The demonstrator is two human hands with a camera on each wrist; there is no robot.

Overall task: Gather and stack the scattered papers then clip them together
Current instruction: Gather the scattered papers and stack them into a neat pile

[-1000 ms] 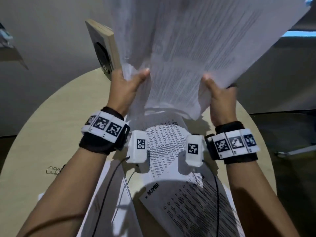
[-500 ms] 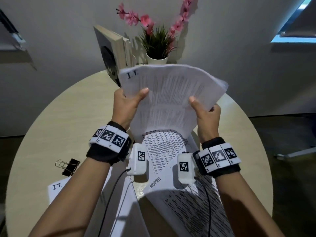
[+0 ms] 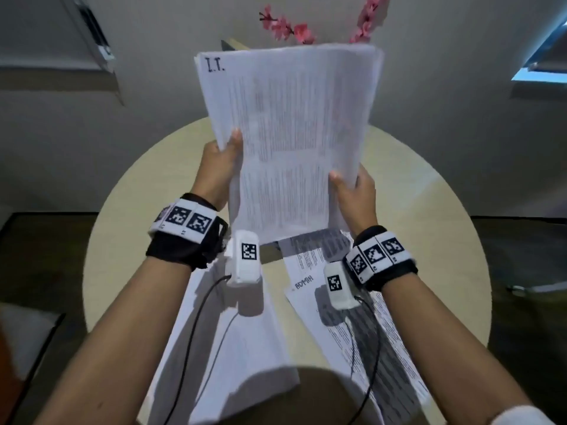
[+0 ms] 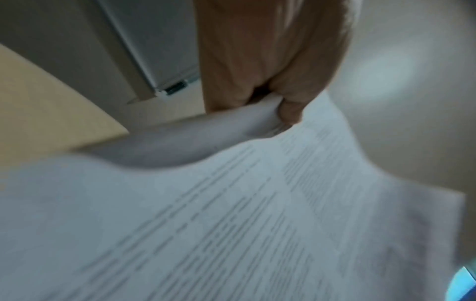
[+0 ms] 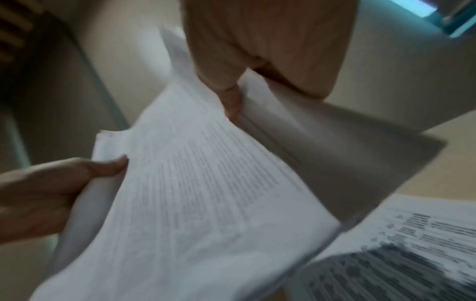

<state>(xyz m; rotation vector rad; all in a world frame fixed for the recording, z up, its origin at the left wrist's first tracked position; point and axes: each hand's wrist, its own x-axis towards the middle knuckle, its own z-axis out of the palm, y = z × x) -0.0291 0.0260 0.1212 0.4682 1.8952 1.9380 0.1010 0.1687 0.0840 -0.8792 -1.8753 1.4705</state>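
Observation:
A stack of printed papers point(image 3: 294, 142), its top sheet headed "I.T.", stands upright above the round table point(image 3: 129, 228). My left hand point(image 3: 219, 167) grips its left edge, thumb on the front, and my right hand point(image 3: 352, 188) grips the right edge the same way. The left wrist view shows fingers pinching the sheaf point(image 4: 257, 203). Both hands on the stack point(image 5: 195, 193) appear in the right wrist view. More sheets lie on the table: one marked "ADMIN" point(image 3: 362, 332) at the right, a blank-looking one point(image 3: 233, 357) at the left. No clip is in view.
Pink flowers point(image 3: 285, 27) rise behind the held stack at the table's far edge. Cables point(image 3: 196, 332) from the wrist cameras hang over the lying sheets. A dark floor surrounds the table.
The stack has been tipped from a low, leaning pose to upright and raised, with its edges squared. The head view has shifted, so the binder clip at the left is out of frame.

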